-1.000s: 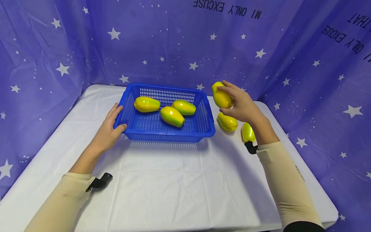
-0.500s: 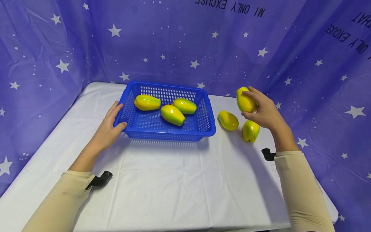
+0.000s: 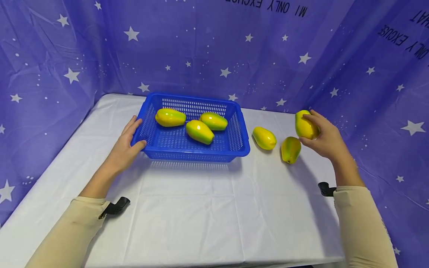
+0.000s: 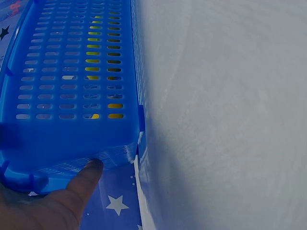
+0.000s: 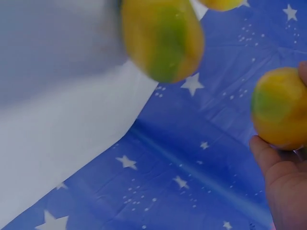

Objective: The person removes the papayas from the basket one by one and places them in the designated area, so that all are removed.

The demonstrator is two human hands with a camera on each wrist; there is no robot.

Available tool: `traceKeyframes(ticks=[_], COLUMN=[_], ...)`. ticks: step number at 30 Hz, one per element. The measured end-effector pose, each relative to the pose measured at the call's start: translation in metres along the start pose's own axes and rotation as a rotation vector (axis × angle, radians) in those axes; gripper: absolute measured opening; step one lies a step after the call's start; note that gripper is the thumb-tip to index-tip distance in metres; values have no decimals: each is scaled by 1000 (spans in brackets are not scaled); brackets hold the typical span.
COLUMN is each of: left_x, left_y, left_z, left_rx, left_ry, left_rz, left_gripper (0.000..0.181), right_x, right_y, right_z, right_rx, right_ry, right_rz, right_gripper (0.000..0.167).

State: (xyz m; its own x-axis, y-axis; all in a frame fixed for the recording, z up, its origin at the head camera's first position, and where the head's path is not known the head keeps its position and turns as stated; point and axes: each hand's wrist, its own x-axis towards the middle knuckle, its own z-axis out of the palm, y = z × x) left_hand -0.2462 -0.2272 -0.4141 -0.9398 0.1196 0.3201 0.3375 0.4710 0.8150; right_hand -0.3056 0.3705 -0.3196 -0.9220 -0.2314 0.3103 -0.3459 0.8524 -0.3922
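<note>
A blue plastic basket [image 3: 197, 153] with slotted walls sits on the white-covered table. Inside lie a papaya on the left [image 3: 170, 117], a middle papaya [image 3: 200, 132] and a right papaya [image 3: 213, 121], all glossy yellow-green. At the basket's left end, my left hand [image 3: 124, 149] holds the rim; its thumb [image 4: 85, 181] touches the plastic in the left wrist view. Over the table's right side, my right hand [image 3: 326, 138] grips another papaya [image 3: 306, 125] between thumb and fingers. Two papayas lie between basket and right hand: one nearer the basket [image 3: 264, 138], one nearer the hand [image 3: 291, 150].
A white cloth [image 3: 187, 219] covers the table. Purple-blue curtains [image 3: 201, 48] printed with white stars hang behind it and along both sides. The right hand is close to the right-hand curtain. Black wrist cameras [image 3: 115, 206] stick out from both beige sleeves.
My right hand has moved right with its papaya, away from the basket and past the two papayas on the table. The left hand has stayed at the basket's left end.
</note>
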Motion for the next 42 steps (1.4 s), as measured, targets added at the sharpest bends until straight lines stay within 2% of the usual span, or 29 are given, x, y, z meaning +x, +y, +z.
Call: traceKeyframes(ticks=[13,27,36,42], left_x=[0,0,0,0], left_y=[2,1,1,2], left_z=[-1,-1,0,0], left_rx=[-3,-12,-9,-16], left_ry=[-3,-6,-8,-7], left_rz=[-1,-1,0,-12], left_gripper=[71,70,70,70], right_x=[-25,-47,-55,-57], right_y=[39,84,96,99], right_z=[-8,10,22,28], right_rx=[-51,-67,-18,-12], right_ry=[-21,-114,-168,-190], right_rz=[75,179,223,219], right_gripper=[79,77,79,81])
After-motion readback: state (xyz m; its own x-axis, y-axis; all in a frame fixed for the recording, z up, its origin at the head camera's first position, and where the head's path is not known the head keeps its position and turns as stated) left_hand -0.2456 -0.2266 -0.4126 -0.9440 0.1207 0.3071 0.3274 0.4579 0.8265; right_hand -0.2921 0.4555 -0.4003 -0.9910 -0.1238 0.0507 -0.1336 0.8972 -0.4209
